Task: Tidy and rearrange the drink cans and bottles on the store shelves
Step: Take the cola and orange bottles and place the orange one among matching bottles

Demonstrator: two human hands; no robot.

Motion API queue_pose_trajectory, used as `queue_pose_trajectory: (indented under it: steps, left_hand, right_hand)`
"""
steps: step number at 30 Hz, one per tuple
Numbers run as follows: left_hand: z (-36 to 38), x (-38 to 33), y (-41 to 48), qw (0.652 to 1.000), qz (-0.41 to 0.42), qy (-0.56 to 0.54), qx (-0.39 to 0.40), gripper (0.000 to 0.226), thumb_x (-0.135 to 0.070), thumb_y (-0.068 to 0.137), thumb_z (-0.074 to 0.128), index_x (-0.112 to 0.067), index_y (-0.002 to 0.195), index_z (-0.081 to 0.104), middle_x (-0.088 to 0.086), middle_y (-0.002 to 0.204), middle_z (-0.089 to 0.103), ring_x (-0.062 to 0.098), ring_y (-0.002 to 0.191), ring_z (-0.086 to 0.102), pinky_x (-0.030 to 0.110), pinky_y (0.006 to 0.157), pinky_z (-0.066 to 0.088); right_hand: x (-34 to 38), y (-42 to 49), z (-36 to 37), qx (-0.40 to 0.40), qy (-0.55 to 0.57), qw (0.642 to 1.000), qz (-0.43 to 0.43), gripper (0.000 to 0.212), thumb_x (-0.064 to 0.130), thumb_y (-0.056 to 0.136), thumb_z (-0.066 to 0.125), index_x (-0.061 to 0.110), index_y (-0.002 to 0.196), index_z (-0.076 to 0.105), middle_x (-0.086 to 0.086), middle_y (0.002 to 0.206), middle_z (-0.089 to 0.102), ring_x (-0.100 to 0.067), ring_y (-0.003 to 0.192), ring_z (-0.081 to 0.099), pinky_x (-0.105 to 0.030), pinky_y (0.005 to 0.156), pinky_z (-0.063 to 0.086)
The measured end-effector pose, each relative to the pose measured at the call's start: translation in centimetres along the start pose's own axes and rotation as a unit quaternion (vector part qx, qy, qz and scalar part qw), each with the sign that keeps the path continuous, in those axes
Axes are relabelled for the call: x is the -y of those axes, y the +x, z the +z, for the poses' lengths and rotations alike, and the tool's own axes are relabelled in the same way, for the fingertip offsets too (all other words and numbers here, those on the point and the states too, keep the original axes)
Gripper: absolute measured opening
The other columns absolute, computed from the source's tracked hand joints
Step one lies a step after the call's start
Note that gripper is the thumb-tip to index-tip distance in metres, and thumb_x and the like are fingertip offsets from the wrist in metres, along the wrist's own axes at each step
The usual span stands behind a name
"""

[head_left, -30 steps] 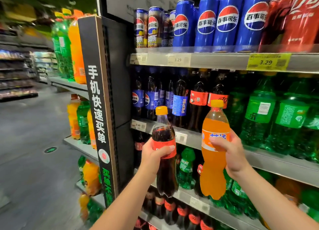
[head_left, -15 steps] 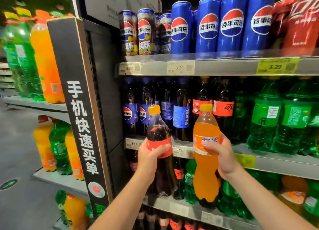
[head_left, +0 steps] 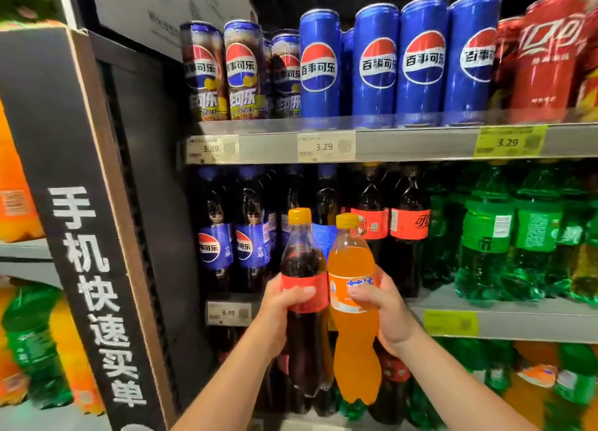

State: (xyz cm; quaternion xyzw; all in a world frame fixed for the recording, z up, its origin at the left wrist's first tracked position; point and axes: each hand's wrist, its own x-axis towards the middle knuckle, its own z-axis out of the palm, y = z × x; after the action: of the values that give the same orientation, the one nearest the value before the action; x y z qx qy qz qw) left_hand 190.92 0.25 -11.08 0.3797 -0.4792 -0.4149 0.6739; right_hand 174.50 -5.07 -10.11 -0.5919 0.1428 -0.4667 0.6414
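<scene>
My left hand [head_left: 281,314] grips a dark cola bottle [head_left: 302,265] with a red label and an orange cap. My right hand [head_left: 385,311] grips an orange soda bottle [head_left: 354,262] with an orange cap. Both bottles are upright and side by side, touching, in front of the middle shelf [head_left: 517,320]. Behind them stand dark cola bottles with blue labels [head_left: 215,236] and dark cola bottles with red labels [head_left: 409,223]. Green soda bottles [head_left: 485,236] fill the right of that shelf.
The top shelf [head_left: 404,144] carries blue cans [head_left: 375,68], dark patterned cans [head_left: 204,71] and red cans [head_left: 547,55]. A black end panel [head_left: 81,236] with white characters stands at the left. Orange and green bottles sit on side shelves and on the lower shelf.
The two bottles have come together until they touch, and both have moved closer to the middle shelf. The view has swung right and nearer to the shelves.
</scene>
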Motion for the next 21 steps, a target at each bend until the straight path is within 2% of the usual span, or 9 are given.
queue_pose_trajectory:
  steps: [4,7,9,12,17,21]
  left_hand:
    - [-0.3,-0.2,0.7,1.000,-0.006,0.002,0.027,0.057,-0.026,0.045,0.070,-0.002,0.097,0.064,0.007,0.076,0.072,0.018,0.065,0.068,0.025,0.056,0.051]
    - [-0.5,-0.1,0.9,0.998,-0.014,0.003,0.053,0.064,-0.029,0.041,0.077,-0.001,0.097,0.063,0.006,0.075,0.072,0.017,0.065,0.068,0.024,0.056,0.051]
    - [-0.5,-0.3,0.9,0.998,-0.016,-0.003,0.067,0.069,-0.038,0.035,0.084,-0.004,0.092,0.067,0.006,0.073,0.071,0.017,0.062,0.067,0.023,0.055,0.051]
    - [-0.7,-0.5,0.8,0.997,-0.010,-0.007,0.079,0.062,-0.043,0.033,0.085,-0.009,0.083,0.073,0.005,0.069,0.071,0.015,0.059,0.066,0.022,0.053,0.050]
    - [-1.7,-1.1,0.3,0.997,-0.001,-0.009,0.072,0.062,-0.041,0.041,0.085,-0.007,0.090,0.070,0.008,0.075,0.071,0.018,0.065,0.068,0.024,0.057,0.052]
    - [-2.8,-1.6,-0.1,0.998,0.007,0.019,0.060,0.065,-0.043,0.044,0.083,-0.003,0.091,0.065,0.005,0.073,0.070,0.016,0.065,0.066,0.023,0.059,0.051]
  right_hand:
    - [-0.4,0.9,-0.3,0.006,-0.010,1.000,0.007,0.059,0.026,0.047,0.073,0.008,0.102,0.063,-0.009,0.083,0.071,-0.024,0.077,0.068,-0.031,0.067,0.055]
    - [-0.8,1.2,-0.6,0.006,-0.010,1.000,0.014,0.063,0.027,0.046,0.073,0.009,0.105,0.062,-0.009,0.085,0.071,-0.024,0.079,0.069,-0.031,0.067,0.056]
    - [-1.0,1.5,-0.7,0.011,-0.011,1.000,0.021,0.067,0.027,0.046,0.074,0.008,0.108,0.062,-0.013,0.090,0.071,-0.028,0.084,0.068,-0.035,0.071,0.056]
    - [-1.2,2.0,-0.6,0.025,-0.016,0.999,0.026,0.066,0.028,0.046,0.074,0.009,0.108,0.061,-0.011,0.089,0.071,-0.027,0.083,0.068,-0.035,0.072,0.056]
    - [-1.8,2.6,0.3,0.039,-0.018,0.999,0.025,0.061,0.029,0.048,0.073,0.013,0.106,0.062,-0.007,0.087,0.071,-0.023,0.081,0.068,-0.033,0.072,0.055]
    - [-2.4,3.1,1.2,0.043,-0.026,0.998,0.030,0.065,0.031,0.047,0.073,0.013,0.109,0.061,-0.006,0.091,0.071,-0.025,0.087,0.067,-0.037,0.079,0.054]
